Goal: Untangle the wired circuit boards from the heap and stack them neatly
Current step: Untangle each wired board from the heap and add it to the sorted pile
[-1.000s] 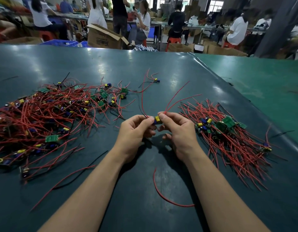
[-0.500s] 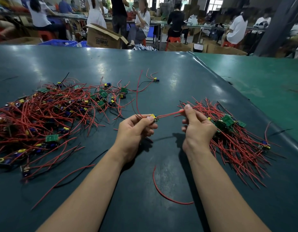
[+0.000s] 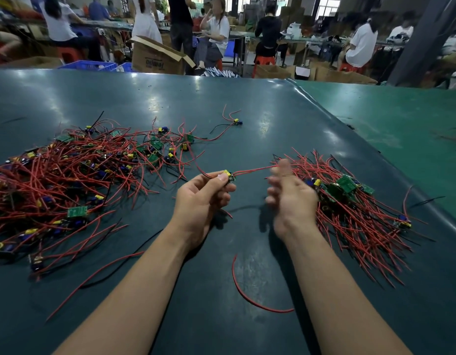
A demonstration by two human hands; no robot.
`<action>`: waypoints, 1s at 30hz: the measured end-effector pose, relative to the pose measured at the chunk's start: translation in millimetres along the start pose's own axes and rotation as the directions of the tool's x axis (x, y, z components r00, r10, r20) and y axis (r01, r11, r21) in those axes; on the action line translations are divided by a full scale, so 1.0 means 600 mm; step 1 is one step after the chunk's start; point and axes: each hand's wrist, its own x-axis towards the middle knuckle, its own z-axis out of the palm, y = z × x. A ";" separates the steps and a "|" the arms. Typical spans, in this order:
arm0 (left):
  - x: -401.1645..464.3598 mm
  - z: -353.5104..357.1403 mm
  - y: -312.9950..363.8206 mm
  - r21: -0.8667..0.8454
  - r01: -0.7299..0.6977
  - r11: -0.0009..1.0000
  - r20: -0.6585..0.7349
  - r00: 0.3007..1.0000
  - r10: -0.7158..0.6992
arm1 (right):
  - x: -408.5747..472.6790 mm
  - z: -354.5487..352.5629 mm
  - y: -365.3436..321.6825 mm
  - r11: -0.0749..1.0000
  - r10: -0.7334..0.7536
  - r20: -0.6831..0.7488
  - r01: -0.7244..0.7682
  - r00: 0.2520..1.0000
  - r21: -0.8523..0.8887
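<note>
My left hand (image 3: 204,198) pinches a small circuit board (image 3: 229,175) with a yellow part, above the middle of the dark table (image 3: 247,103). Its red wires (image 3: 255,169) run right to the raised finger of my right hand (image 3: 291,198). That hand is blurred, its fingers loosely spread, with no grip visible. The tangled heap (image 3: 68,180) of boards and red wires lies on the left. The sorted stack (image 3: 350,201), with wires fanned toward me, lies just right of my right hand.
One loose red wire (image 3: 247,295) curls on the table between my forearms. A single wired board (image 3: 237,122) sits apart at the back. A green table (image 3: 401,124) adjoins on the right. People and a cardboard box (image 3: 157,57) are beyond the far edge.
My right hand slid right along the board's red wires, drawing them out straight, and its pinch has loosened. The left hand has kept hold of the board.
</note>
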 end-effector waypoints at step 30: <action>0.011 -0.019 0.029 -0.303 0.062 0.951 -0.022 0.997 -0.072 | -0.013 0.009 0.013 0.983 0.075 0.215 -0.036 0.974 -0.179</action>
